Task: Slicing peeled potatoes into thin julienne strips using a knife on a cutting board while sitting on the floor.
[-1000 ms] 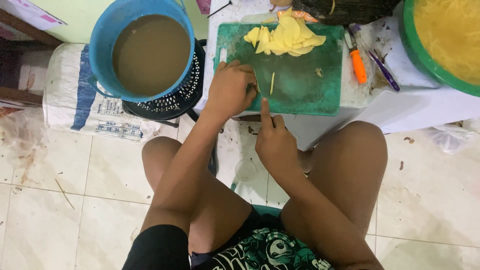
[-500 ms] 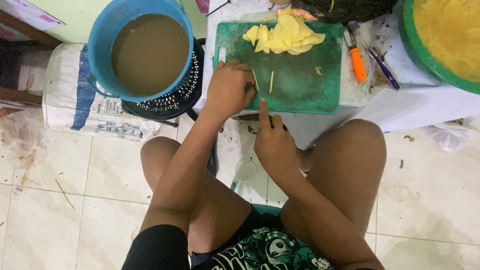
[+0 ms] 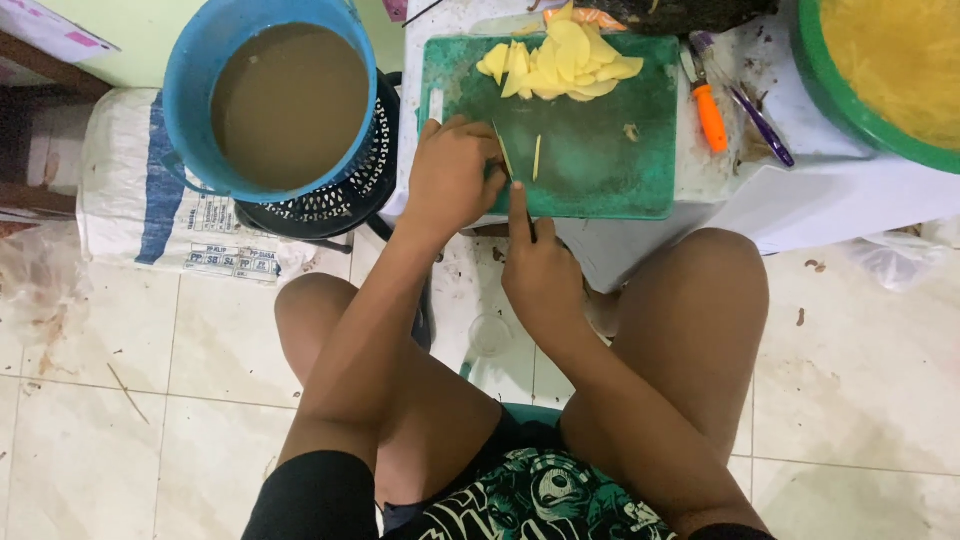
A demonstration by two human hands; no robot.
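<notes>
Pale floor tiles spread beneath a low white surface (image 3: 800, 200) carrying a green cutting board (image 3: 600, 170). On the board's near left corner, the left hand (image 3: 452, 178) curls its fingers down over a piece mostly hidden beneath them. The right hand (image 3: 540, 275) grips a knife (image 3: 503, 155), forefinger stretched along the blade, beside a thin yellow strip (image 3: 537, 157). Yellow slices (image 3: 560, 65) lie heaped at the far edge.

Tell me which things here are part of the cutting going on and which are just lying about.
In use:
- left hand, pressing down on something I cannot see on the green cutting board
- right hand, holding the knife
- pile of yellow slices
- one cut strip

Lying about:
- orange-handled peeler
- purple-handled tool
- blue bucket of brown water
- green basin of yellow shreds
- white sack
</notes>
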